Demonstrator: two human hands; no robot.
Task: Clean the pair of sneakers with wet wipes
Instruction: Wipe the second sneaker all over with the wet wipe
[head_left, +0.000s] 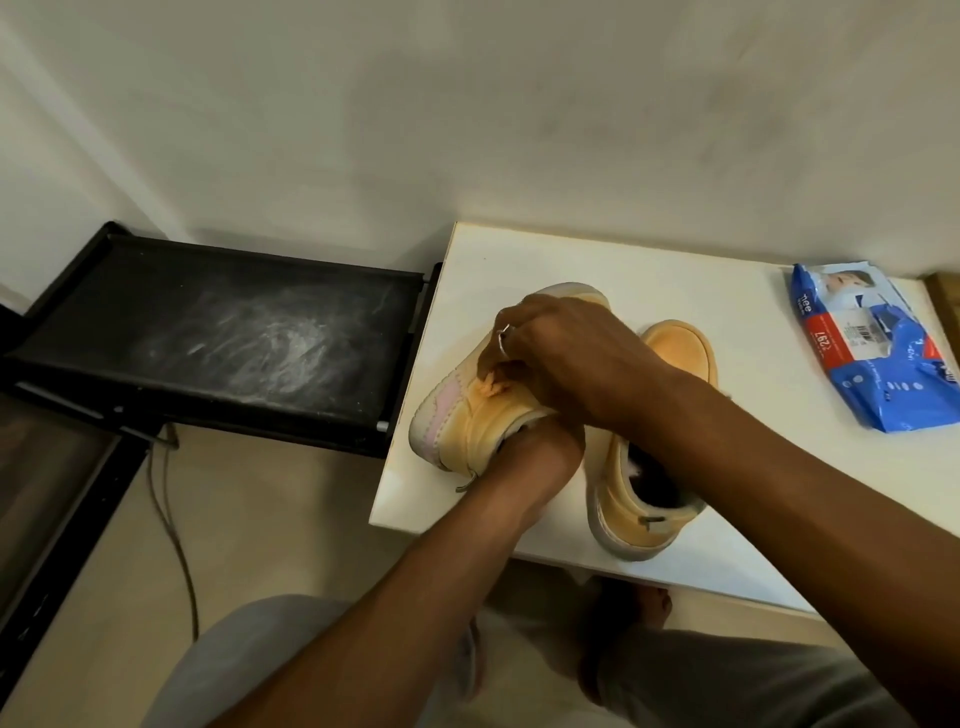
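On the white table (519, 260), one sneaker (467, 415) lies tipped so its side faces up for rubbing, and the second sneaker (680, 348) stands just beside it, likely waiting its turn. The blue wipes pack (883, 358) lies well apart at the right; its sticker reads "297", the brand unreadable. The left hand (540, 452) braces the collar, its fingers hidden so its grip cannot be told, while the right hand (566, 353) pinches a crumpled wipe (493, 384) against the upper.

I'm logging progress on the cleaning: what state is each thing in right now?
tilted sneaker: on its side, held on table
other sneaker: upright on table
wipe: crumpled against tilted sneaker
wipes pack: lying on table
left hand: inside tilted sneaker, fingers hidden
right hand: pinches wipe
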